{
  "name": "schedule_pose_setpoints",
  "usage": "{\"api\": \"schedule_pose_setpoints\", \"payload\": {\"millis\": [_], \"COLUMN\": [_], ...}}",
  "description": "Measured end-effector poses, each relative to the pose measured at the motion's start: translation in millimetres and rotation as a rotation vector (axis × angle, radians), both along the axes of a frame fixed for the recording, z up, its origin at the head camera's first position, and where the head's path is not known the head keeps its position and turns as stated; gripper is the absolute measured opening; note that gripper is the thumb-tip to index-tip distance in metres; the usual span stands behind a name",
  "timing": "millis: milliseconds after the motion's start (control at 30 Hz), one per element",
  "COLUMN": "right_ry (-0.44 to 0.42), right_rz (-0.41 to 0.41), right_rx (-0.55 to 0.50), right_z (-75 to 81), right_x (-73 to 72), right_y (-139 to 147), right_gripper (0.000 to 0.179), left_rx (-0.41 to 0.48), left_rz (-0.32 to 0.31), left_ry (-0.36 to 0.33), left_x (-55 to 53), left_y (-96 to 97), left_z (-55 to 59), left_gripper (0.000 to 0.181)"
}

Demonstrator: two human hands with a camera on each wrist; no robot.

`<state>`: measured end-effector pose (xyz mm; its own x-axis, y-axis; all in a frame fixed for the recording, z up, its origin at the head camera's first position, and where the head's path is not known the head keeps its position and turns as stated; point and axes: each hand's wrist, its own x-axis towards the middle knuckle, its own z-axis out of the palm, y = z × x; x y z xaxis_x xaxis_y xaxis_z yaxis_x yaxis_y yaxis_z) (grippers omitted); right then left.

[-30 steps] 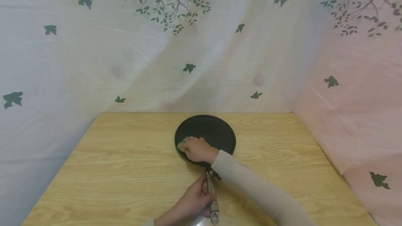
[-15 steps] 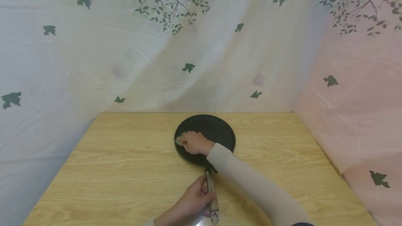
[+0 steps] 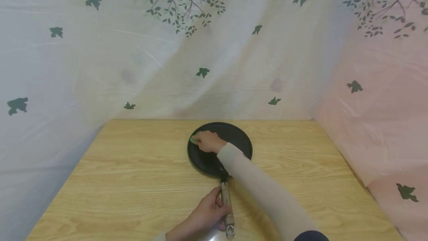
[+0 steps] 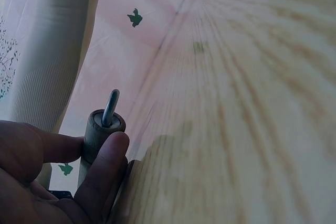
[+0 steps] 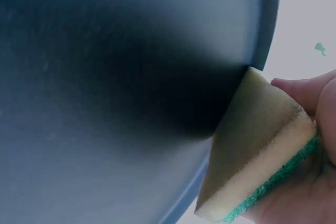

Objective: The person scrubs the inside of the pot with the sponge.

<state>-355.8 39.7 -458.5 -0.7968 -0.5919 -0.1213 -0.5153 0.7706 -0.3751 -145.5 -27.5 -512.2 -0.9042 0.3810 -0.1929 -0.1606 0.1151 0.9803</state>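
A round black frying pan (image 3: 234,137) lies on the wooden table, its handle (image 3: 226,196) pointing toward me. My left hand (image 3: 208,211) grips that wood-coloured handle; in the left wrist view, fingers and thumb pinch it close to the metal hanging ring (image 4: 111,107). Reaching across the pan, my right hand (image 3: 208,141) holds a sponge (image 5: 257,150) at the far left part of the rim. The sponge is pale yellow with a green scouring layer, and its yellow side touches the pan's edge in the right wrist view. From the head, the hand mostly hides it.
The wood-grain table (image 3: 133,166) extends to both sides of the pan. Behind it hangs a pale curtain (image 3: 160,66) printed with leaves and birds, and a pinkish curtain (image 3: 378,122) borders the right side. My right sleeve crosses over the near right of the pan.
My right hand has slid with the sponge along the pan's left side, away from me toward the far rim. The left hand keeps its grip on the handle, and the pan stays nearly still.
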Motion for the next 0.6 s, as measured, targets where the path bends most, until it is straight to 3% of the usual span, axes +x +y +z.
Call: {"api": "schedule_pose_setpoints", "payload": {"millis": [233,600], "right_ry": [0.031,0.07], "right_rz": [-0.037,-0.071], "right_rx": [0.0,0.021], "right_z": [-6.6,-8.3], "right_x": [-16.6,-27.3], "right_y": [8,26], "right_gripper": [0.045,0.046], "left_rx": [-0.009,-0.009], "left_rz": [0.028,0.025], "left_ry": [0.012,-0.001], "left_x": [1.6,0.0], "left_y": [0.5,-1.3], "left_z": [1.1,-0.1], "left_gripper": [0.075,0.076]}}
